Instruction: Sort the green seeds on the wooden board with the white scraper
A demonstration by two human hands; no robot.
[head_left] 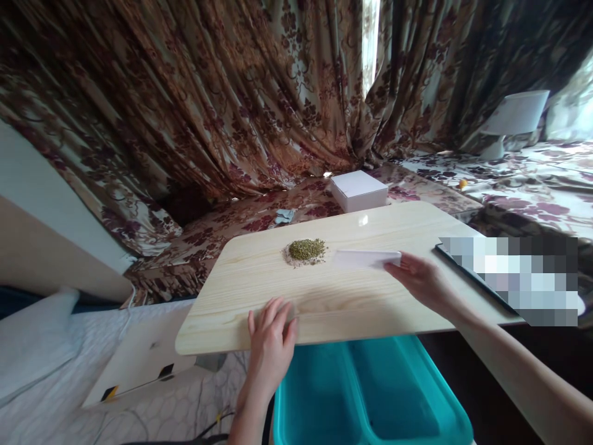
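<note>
A small heap of green beans point(306, 249), like mung beans, lies on the pale wooden tabletop point(259, 290), with some lighter grains around its lower left edge. In my right hand point(424, 278) is a thin white flat piece point(364, 259), gripped at its right end; its far end points left and stops just short of the heap. Whether it is a card or a scraper, I cannot tell. My left hand point(272, 337) rests on the front edge of the tabletop, fingers stretched out over the wood and holding nothing.
A teal two-part tub point(319, 383) stands below the table's front edge. On the table's right lies a dark-edged, blurred-out object point(509, 278). Behind are a white box point(359, 190), a light-blue cloth point(284, 216) and a white lamp point(516, 114). A white board point(139, 352) is at lower left.
</note>
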